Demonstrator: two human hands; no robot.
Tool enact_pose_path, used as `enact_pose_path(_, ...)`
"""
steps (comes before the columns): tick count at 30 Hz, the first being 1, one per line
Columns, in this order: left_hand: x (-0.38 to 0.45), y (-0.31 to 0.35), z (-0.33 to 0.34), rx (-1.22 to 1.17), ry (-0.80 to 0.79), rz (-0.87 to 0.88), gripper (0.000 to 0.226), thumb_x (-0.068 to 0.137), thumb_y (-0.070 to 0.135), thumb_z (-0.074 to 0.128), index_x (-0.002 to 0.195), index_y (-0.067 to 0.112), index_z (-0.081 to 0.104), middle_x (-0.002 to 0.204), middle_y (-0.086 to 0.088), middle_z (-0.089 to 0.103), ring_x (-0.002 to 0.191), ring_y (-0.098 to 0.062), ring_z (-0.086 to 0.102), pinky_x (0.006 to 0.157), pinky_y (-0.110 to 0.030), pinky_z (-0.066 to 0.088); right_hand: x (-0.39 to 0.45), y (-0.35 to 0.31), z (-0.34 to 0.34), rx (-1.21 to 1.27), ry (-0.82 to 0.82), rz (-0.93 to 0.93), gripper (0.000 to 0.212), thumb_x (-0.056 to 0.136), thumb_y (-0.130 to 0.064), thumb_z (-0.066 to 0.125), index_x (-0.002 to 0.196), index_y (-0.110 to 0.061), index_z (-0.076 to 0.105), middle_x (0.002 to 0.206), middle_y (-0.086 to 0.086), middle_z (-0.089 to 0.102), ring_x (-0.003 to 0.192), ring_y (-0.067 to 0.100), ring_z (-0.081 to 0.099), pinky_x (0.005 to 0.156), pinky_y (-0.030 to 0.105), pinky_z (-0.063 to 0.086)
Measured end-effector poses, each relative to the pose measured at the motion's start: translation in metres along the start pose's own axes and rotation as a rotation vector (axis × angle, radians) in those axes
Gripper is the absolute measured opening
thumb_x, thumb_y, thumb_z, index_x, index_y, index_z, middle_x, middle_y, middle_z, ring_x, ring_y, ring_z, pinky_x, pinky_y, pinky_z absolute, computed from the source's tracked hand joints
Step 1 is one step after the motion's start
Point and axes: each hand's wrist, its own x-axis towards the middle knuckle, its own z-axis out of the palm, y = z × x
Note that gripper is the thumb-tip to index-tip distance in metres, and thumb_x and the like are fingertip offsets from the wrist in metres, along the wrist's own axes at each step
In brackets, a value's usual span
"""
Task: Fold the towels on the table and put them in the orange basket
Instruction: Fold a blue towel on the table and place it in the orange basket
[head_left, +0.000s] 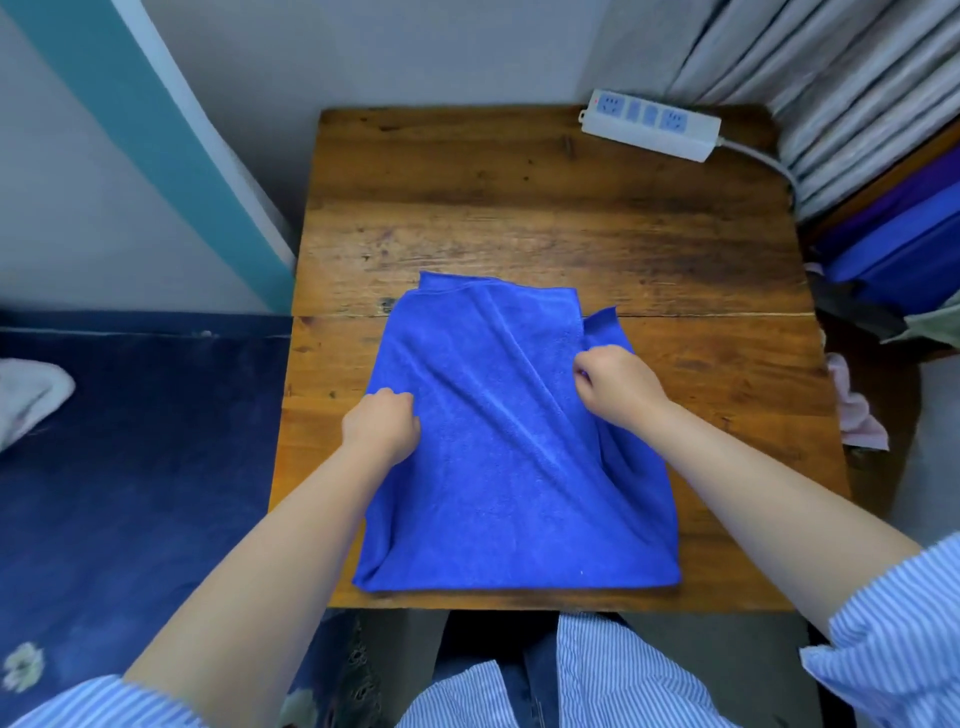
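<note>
A blue towel (498, 447) lies on the near half of the wooden table (519, 208), doubled over, its folded edge running along the table's near rim and its far edge reaching about the table's middle seam; long creases run down its surface from the far right corner. The left hand (382, 423) sits at the towel's left edge, fingers curled in and pinching the cloth there; the right hand (618, 384) sits at the towel's right edge, a little farther from the table's near rim, fingers clenched on a bunched fold of the cloth, with a loose flap of towel sticking up just beyond the knuckles. Both forearms are bare, with blue-striped sleeves (893, 634) pushed up near the elbows. At the table's far right corner lies a white power strip (652, 124), its cable trailing off the right side; grey curtains (831, 78) hang beyond that corner. To the right of the table sits a pile of blue and purple cloth (898, 244); to the table's left spreads a dark blue cover (130, 441) with a white cloth (28, 397) on it.
</note>
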Motion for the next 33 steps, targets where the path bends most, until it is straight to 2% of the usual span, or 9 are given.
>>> enact_pose_path(3,0.017,0.004,-0.011,-0.034,0.022,-0.015,0.028,0.095,0.022,0.035,0.111,0.006,0.051,0.115,-0.013,0.051,0.108,-0.029,0.05,0.077,-0.034,0.043,0.033,-0.004,-0.007,-0.005,0.047,-0.006,0.026,0.091,-0.01,0.039,0.101,0.001,0.06,0.104,0.017,0.06,0.103,0.032,0.05,0.081,0.039,0.042)
enact_pose_path(10,0.058,0.017,-0.032,-0.065,0.001,-0.136,0.027,0.095,0.02,0.036,0.116,0.007,0.046,0.12,-0.014,0.048,0.113,-0.032,0.046,0.08,-0.037,0.043,0.101,-0.002,-0.007,0.015,0.001,0.072,0.032,0.087,-0.001,0.042,0.117,-0.006,0.052,0.124,0.012,0.048,0.118,0.029,0.038,0.092,0.036,0.033)
enact_pose_path(15,0.087,0.021,-0.044,-0.17,0.176,-0.183,0.028,0.093,0.011,0.035,0.119,0.007,0.047,0.122,-0.013,0.05,0.115,-0.031,0.045,0.082,-0.04,0.043,0.125,0.0,-0.004,-0.005,-0.07,0.079,0.033,0.083,-0.001,0.046,0.114,-0.009,0.052,0.119,0.011,0.049,0.115,0.029,0.039,0.092,0.037,0.032)
enact_pose_path(18,0.105,0.019,-0.048,-0.185,0.176,-0.082,0.043,0.092,0.008,0.037,0.135,0.01,0.037,0.136,-0.009,0.043,0.125,-0.028,0.039,0.094,-0.041,0.039,0.13,0.001,-0.004,0.025,-0.091,0.1,0.021,0.081,0.0,0.046,0.099,-0.008,0.056,0.114,0.013,0.05,0.113,0.029,0.038,0.09,0.035,0.032)
enact_pose_path(20,0.113,0.018,-0.05,-0.139,0.134,-0.024,0.054,0.09,0.008,0.039,0.142,0.013,0.027,0.14,-0.008,0.039,0.129,-0.028,0.036,0.1,-0.041,0.035,0.127,0.0,-0.007,0.061,-0.06,0.104,0.013,0.08,0.0,0.046,0.084,-0.012,0.05,0.112,0.013,0.047,0.111,0.028,0.037,0.086,0.034,0.031)
enact_pose_path(22,0.117,0.017,-0.053,-0.102,0.179,-0.017,0.051,0.087,0.006,0.043,0.136,0.013,0.036,0.13,-0.012,0.049,0.122,-0.031,0.041,0.097,-0.04,0.036,0.12,0.0,-0.011,0.096,-0.005,0.08,0.016,0.079,0.0,0.047,0.079,-0.014,0.041,0.109,0.012,0.047,0.108,0.028,0.038,0.084,0.033,0.029)
enact_pose_path(26,0.107,0.005,-0.056,-0.055,0.235,0.039,0.035,0.083,0.007,0.047,0.116,0.011,0.056,0.114,-0.012,0.06,0.113,-0.032,0.045,0.091,-0.037,0.037,0.085,0.004,-0.031,0.22,-0.04,-0.039,0.009,0.081,-0.006,0.052,0.079,-0.014,0.05,0.095,0.009,0.061,0.097,0.028,0.052,0.074,0.029,0.03)
enact_pose_path(28,0.096,-0.01,-0.053,0.001,0.182,0.135,0.03,0.085,0.012,0.048,0.113,0.012,0.059,0.117,-0.008,0.058,0.117,-0.029,0.041,0.093,-0.034,0.035,0.06,0.006,-0.039,0.239,-0.091,-0.08,0.007,0.085,-0.01,0.054,0.087,-0.008,0.061,0.094,0.009,0.067,0.093,0.027,0.057,0.07,0.027,0.032)
enact_pose_path(33,0.077,-0.036,-0.06,0.234,0.089,0.262,0.033,0.089,0.019,0.044,0.12,0.022,0.055,0.134,0.005,0.049,0.13,-0.02,0.033,0.098,-0.03,0.034,0.01,0.0,-0.039,0.277,-0.209,-0.06,0.023,0.089,-0.007,0.048,0.101,-0.007,0.066,0.102,0.005,0.07,0.096,0.021,0.059,0.07,0.021,0.033)
